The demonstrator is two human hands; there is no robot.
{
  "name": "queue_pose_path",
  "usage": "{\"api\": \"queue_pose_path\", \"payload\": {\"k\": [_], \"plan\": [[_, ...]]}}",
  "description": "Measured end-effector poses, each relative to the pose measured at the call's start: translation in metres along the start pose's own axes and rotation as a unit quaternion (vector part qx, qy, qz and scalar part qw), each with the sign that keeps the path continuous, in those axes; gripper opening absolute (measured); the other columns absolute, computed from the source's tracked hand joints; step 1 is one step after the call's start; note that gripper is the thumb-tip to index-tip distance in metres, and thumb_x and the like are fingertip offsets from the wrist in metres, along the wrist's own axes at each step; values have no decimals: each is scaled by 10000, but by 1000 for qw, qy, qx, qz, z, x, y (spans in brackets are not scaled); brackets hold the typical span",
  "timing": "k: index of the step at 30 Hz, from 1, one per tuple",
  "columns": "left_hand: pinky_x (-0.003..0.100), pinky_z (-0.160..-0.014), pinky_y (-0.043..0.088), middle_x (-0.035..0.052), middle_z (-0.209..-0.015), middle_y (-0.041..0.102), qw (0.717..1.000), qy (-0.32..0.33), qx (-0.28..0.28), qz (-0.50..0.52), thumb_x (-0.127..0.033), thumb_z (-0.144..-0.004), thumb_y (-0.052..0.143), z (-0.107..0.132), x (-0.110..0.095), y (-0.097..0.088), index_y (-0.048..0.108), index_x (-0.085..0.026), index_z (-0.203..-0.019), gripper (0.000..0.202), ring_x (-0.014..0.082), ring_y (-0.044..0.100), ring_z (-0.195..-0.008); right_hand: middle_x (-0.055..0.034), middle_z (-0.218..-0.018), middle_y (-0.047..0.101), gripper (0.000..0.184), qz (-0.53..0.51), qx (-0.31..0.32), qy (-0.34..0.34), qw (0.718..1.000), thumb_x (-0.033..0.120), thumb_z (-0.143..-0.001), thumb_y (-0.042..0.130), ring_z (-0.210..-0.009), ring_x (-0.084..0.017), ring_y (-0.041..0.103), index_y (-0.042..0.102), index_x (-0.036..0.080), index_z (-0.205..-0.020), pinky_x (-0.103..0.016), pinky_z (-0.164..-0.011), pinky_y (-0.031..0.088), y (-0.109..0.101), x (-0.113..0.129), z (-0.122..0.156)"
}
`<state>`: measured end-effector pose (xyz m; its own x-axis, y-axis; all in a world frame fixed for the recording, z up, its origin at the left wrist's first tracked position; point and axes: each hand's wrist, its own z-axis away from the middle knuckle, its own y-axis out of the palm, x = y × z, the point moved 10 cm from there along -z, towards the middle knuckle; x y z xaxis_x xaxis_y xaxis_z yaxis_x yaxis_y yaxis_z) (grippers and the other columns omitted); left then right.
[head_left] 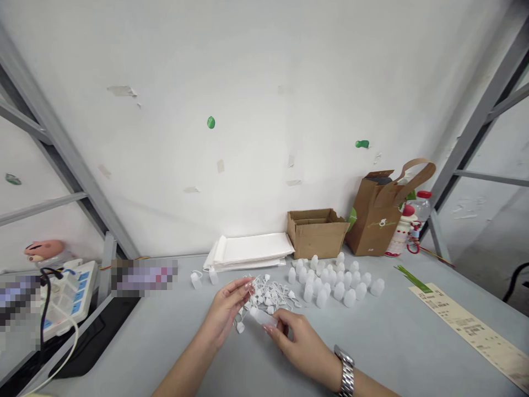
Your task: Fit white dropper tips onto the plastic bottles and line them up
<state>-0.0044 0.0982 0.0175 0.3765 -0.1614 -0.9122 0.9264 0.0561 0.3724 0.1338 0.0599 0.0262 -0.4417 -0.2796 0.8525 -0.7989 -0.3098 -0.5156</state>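
My right hand grips a small translucent white bottle, tilted with its neck toward the left. My left hand has its fingertips pinched together at the edge of a pile of white caps with thin cords. It seems to hold one corded cap, though the fingers hide most of it. A loose cap lies just below the left fingers. Several more translucent bottles stand uncapped to the right of the pile. Two bottles with corded caps, one of them a capped bottle, are at the left.
A stack of white sheets or bags lies by the wall, beside an open cardboard box. A brown paper bag and a red-capped bottle stand farther right. A power strip is at left; a printed paper strip at right.
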Motion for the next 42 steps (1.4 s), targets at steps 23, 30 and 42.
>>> {"api": "queue_pose_path", "payload": {"k": [23,30,42], "plan": [[269,-783,432,42,-721,670,998,8,60,17,-352,-647,723,4,1,15,703,-148,-676,207,151,576,-742,36,-522,494,346,-96,-67,-5,993,491,-861,431,-537,-131,501,515,182,-730,-245,-585,386,-15,-2,0],[239,-736,429,38,-711,644,998,8,69,6,-342,-688,690,6,0,18,695,-144,-667,199,139,553,-725,39,-526,493,333,-91,-60,-7,994,480,-861,434,-536,-131,507,498,184,-721,-242,-586,389,-13,1,0],[239,-773,431,30,-709,656,998,1,60,20,-315,-664,717,5,1,15,703,-143,-682,173,133,563,-733,37,-532,492,337,-83,-71,0,994,476,-864,425,-532,-127,504,491,184,-709,-235,-575,390,-16,-1,1]]}}
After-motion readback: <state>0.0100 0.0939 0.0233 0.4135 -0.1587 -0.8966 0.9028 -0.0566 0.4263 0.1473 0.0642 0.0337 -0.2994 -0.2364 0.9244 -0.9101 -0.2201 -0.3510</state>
